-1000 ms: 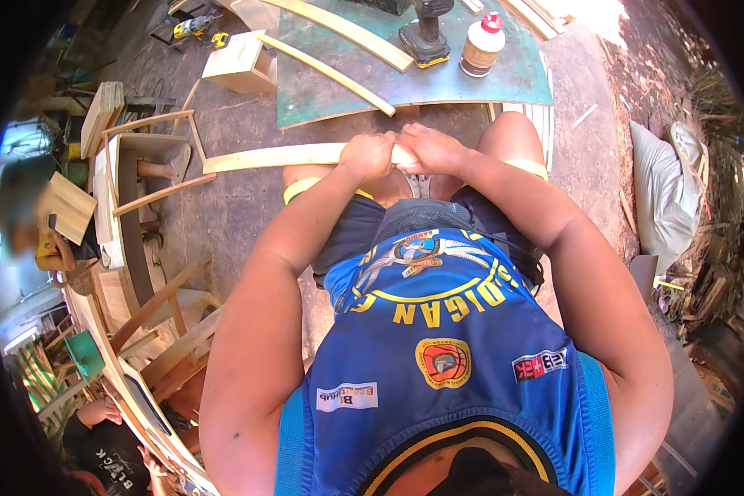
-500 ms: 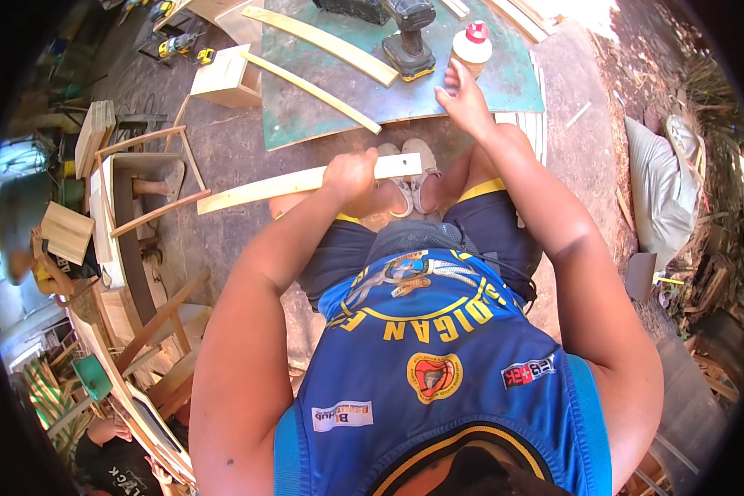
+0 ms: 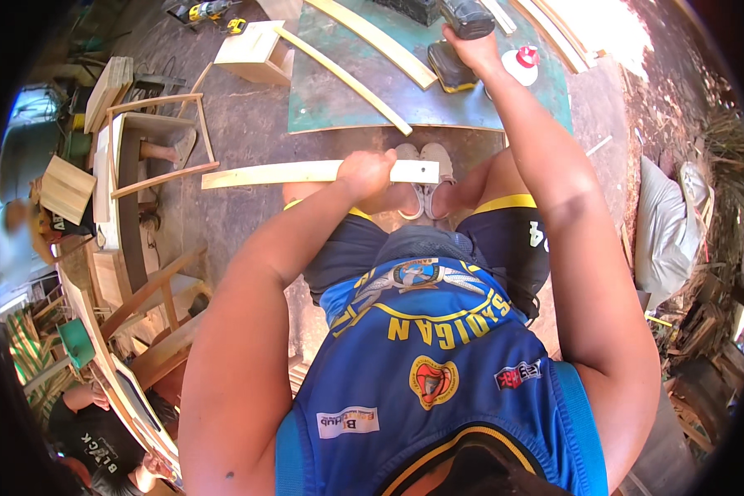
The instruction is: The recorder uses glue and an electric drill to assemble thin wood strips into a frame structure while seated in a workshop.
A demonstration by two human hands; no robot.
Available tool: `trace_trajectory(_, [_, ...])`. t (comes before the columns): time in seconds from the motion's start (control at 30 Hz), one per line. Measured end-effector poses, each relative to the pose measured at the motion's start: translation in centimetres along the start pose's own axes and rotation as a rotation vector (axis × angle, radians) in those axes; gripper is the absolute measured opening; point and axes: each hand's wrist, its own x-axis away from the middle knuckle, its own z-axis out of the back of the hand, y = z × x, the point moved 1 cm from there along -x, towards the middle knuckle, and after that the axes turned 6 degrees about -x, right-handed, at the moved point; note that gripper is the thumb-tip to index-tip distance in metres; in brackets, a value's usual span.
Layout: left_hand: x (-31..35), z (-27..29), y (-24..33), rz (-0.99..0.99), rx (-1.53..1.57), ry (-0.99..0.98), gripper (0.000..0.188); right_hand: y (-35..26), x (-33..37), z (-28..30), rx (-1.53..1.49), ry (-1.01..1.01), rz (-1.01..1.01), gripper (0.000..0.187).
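My left hand (image 3: 365, 175) is closed round a pale wooden strip (image 3: 277, 173), held level above my knees. A small dark mark shows near the strip's right end. At the far side my right hand (image 3: 478, 54) is wrapped round the handle of a black cordless drill (image 3: 469, 18), which stands on its battery base on a green board (image 3: 347, 112). Right beside the drill is a white bottle with a red cap (image 3: 522, 63). Two more wooden strips, one wide (image 3: 380, 41) and one narrow (image 3: 343, 78), lie on the board, left of the drill.
Left of the board stand a small wooden box (image 3: 252, 51) and a wooden frame (image 3: 161, 149). A yellow power tool (image 3: 209, 10) lies at the far left. Other people sit at the left edge, one with a wooden panel (image 3: 68, 188). A grey sack (image 3: 668, 236) rests at the right.
My right hand has reached forward from near the bottle and taken hold of the drill's handle. The left hand still grips the wooden strip, now more level. The view has shifted slightly.
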Motion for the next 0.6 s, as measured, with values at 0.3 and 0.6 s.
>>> trace_trajectory(0.3, [0.3,1.4,0.0,-0.06,0.041,0.086,0.026,-14.3,7.5,16.3,-0.057,-0.642,0.207,0.034])
trace_trajectory(0.6, [1.2,1.7,0.7,-0.078,-0.008,0.013,0.035,-13.9,13.4,15.1,0.229,-1.056,-0.152,0.035])
